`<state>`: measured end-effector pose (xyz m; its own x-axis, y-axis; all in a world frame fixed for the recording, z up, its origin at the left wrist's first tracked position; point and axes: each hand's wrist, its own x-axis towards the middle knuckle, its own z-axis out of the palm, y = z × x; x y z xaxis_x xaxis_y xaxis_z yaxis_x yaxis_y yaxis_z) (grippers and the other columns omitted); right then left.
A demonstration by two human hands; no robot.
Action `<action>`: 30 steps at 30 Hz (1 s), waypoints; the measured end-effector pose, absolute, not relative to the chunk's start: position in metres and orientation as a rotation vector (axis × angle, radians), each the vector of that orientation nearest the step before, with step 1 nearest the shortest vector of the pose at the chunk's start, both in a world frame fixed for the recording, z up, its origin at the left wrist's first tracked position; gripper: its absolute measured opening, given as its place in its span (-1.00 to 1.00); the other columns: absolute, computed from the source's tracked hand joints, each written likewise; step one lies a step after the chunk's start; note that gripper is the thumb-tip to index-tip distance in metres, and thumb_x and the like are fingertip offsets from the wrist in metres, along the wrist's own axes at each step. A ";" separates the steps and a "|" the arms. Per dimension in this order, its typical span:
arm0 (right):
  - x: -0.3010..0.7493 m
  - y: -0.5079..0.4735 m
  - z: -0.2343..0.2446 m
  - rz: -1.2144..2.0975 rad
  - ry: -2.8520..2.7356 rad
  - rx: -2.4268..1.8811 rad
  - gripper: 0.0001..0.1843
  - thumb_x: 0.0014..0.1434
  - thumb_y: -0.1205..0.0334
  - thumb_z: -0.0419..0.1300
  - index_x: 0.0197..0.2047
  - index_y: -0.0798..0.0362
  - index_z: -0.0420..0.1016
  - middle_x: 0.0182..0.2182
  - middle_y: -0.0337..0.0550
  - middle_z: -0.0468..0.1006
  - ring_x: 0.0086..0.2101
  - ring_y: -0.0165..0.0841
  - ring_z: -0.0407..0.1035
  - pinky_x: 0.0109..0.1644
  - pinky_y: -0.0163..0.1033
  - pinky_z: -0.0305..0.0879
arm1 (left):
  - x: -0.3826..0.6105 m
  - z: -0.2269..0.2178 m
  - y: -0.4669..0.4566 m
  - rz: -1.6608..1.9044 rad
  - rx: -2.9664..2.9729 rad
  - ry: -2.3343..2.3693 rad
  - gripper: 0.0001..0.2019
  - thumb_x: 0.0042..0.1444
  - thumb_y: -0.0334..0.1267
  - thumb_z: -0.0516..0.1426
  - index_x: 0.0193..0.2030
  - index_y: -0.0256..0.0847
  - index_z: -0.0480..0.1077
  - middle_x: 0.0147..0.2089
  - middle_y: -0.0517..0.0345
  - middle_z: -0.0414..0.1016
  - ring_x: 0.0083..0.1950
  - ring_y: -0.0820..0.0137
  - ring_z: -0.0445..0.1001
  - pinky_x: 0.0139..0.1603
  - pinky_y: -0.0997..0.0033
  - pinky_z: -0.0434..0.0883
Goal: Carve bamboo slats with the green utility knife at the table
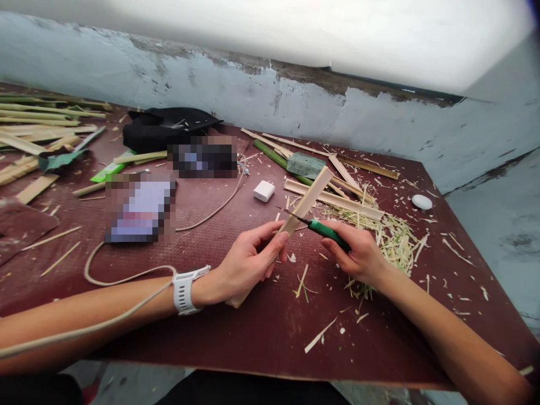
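Observation:
My left hand (248,261), with a white watch on the wrist, is closed around a pale flat bamboo strip (310,197) that slants up to the right over the dark red table (261,332). My right hand (358,253) grips a green-handled knife (327,232). Its dark blade points left and touches the strip's edge just above my left fingers. Thin shavings (392,236) lie heaped under and behind my right hand.
Cut bamboo strips (333,198) and a green stalk (274,157) lie at the back right. More strips (37,126) are stacked at the far left. A white charger plug (264,190), a beige cable (126,278), a black bag (164,126) and a white pebble-like object (422,201) sit around.

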<state>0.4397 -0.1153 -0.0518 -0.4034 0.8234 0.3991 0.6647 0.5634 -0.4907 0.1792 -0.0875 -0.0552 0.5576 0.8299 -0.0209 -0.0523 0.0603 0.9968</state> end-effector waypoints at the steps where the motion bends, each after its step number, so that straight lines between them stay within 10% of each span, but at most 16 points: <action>1: 0.440 -0.115 -0.051 0.329 -2.188 -1.181 -0.65 0.38 0.24 0.18 0.20 0.07 0.43 0.04 0.02 0.63 -0.03 -0.27 0.57 0.04 -0.16 0.52 | 0.179 -0.055 -0.087 0.771 1.361 0.747 -0.63 0.40 -0.04 0.10 0.15 -0.28 0.41 -0.41 0.26 0.43 -0.65 0.64 0.28 -0.69 0.66 0.25; 10: 0.441 -0.113 -0.051 0.265 -2.218 -1.167 -0.66 0.37 0.26 0.18 0.19 0.07 0.42 0.00 0.00 0.64 -0.08 -0.27 0.59 -0.05 -0.19 0.53 | 0.177 -0.055 -0.085 0.772 1.393 0.762 -0.68 0.42 -0.03 0.07 -0.23 -0.26 0.39 -0.41 0.27 0.41 -0.64 0.67 0.27 -0.68 0.68 0.24; 30: 0.433 -0.118 -0.050 0.125 -2.358 -1.347 -0.63 0.42 0.23 0.01 0.24 0.13 0.29 -0.08 0.07 0.64 -0.23 -0.18 0.60 -0.21 -0.09 0.53 | 0.180 -0.058 -0.081 0.702 1.229 0.671 -0.67 0.39 0.03 0.08 -0.16 -0.25 0.31 -0.41 0.23 0.48 -0.69 0.63 0.32 -0.73 0.68 0.25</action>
<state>0.4333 -0.1180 -0.0496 -0.4423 0.8405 0.3130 0.8028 0.5266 -0.2796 0.1797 -0.0808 -0.0575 0.6175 0.7826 -0.0788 -0.1133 0.1877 0.9757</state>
